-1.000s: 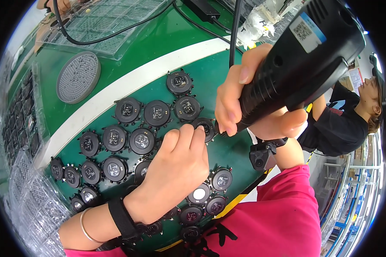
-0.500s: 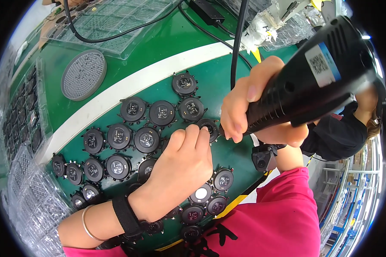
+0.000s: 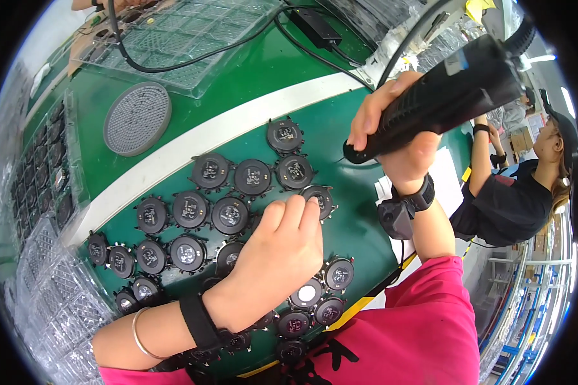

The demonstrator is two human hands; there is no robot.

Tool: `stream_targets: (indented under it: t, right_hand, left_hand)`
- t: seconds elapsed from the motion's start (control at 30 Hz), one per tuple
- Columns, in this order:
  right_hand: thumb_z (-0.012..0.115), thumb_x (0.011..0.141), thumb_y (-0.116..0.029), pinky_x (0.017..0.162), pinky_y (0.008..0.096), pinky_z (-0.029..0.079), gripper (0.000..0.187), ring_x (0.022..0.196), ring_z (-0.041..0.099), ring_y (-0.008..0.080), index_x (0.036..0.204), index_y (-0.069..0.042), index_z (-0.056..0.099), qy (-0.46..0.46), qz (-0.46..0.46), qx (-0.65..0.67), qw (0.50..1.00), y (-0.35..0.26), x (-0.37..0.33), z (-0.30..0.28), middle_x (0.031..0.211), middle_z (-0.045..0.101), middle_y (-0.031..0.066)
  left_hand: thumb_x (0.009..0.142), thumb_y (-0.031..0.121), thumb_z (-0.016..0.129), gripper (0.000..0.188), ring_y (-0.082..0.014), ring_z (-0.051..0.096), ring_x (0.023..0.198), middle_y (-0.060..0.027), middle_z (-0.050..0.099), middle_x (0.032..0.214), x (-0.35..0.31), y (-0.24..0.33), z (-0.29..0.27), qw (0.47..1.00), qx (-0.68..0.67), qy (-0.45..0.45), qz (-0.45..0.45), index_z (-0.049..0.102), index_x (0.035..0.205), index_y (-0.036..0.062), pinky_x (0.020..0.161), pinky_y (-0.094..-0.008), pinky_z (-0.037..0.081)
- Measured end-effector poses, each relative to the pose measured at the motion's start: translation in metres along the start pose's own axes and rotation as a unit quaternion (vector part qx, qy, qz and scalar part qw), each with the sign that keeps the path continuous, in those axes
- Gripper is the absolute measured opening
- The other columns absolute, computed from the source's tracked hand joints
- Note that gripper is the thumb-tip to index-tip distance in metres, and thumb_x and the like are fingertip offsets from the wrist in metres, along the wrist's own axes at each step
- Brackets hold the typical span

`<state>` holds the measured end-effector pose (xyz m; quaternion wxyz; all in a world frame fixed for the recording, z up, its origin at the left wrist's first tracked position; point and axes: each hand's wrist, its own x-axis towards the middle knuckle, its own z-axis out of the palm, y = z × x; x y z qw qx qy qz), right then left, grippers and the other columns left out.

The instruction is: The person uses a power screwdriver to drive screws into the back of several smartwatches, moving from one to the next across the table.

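My right hand (image 3: pixel 401 138) grips a black electric screwdriver (image 3: pixel 453 96), held tilted above the green table, its lower end apart from the watches. My left hand (image 3: pixel 289 234) has its fingers bent at the edge of a round black watch case (image 3: pixel 319 201) that lies back side up; its fingertips are partly hidden. Near that hand lie more strapless watch cases, among them one case (image 3: pixel 295 171) just beyond it and another (image 3: pixel 230 215) to its left. One case (image 3: pixel 306 293) near my body has a white disc on its back.
A round grey perforated dish (image 3: pixel 137 119) stands at the far left. Clear plastic trays (image 3: pixel 58 289) and a tray of dark parts (image 3: pixel 45 170) line the left side. A black cable (image 3: pixel 205 61) crosses the back. To the right, a person in black (image 3: pixel 514 199) works.
My right hand has lifted the electric screwdriver up and away from the watch case beside my left hand. The left hand stays at that case.
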<state>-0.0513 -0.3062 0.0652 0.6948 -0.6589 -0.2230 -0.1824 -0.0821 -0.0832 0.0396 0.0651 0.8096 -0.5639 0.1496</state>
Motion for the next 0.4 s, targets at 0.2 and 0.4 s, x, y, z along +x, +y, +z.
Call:
stream_targets:
  t: [0.2,0.4]
  right_hand:
    - [0.068,0.087,-0.054,0.052,0.0319,0.05,0.063,0.052,0.058,0.0213,0.111,-0.001,0.043,0.102,-0.031,-0.138,0.985,0.007,0.011,-0.012,0.074,0.057,0.0129]
    - [0.073,0.087,-0.043,0.052,0.0298,0.05,0.058,0.053,0.06,0.023,0.118,-0.004,0.044,0.102,0.111,-0.4,0.904,0.004,0.023,-0.022,0.075,0.06,0.0134]
  left_hand:
    - [0.074,0.01,0.065,0.024,-0.0203,0.051,0.09,-0.0074,0.062,0.097,-0.004,-0.006,0.002,0.999,-0.029,-0.012,0.016,0.072,0.094,-0.0025,0.079,-0.0301,0.04]
    - [0.078,0.021,0.073,0.058,-0.0222,0.051,0.101,-0.0057,0.057,0.103,-0.008,-0.011,0.007,0.985,-0.167,-0.032,0.015,0.059,0.129,-0.0035,0.088,-0.0361,0.037]
